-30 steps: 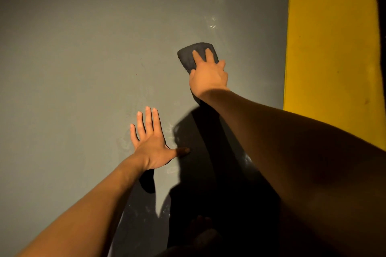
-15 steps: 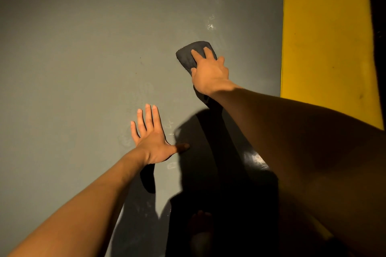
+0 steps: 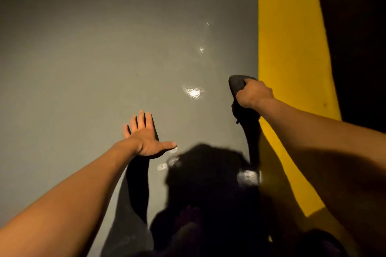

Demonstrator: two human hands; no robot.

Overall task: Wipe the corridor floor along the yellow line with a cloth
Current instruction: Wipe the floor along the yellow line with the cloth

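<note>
step: wiping mid-stroke | right hand [image 3: 253, 94] curled round dark grey crumpled cloth [image 3: 236, 83], centre-right, touching yellow painted line [image 3: 292, 58] edge | left hand [image 3: 144, 135] flat, fingers spread, bracing on grey glossy floor [image 3: 94, 58] | next: likely drag cloth along line edge

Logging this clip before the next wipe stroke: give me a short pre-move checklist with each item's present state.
1. Right hand grips the dark cloth: ok.
2. Cloth beside the yellow line edge: ok.
3. Cloth lying flat on the grey floor: not ok, it is bunched in the grip.
4. Left hand spread flat on the floor as support: ok.
5. Glossy patches wet or merely reflecting: cannot tell.
</note>
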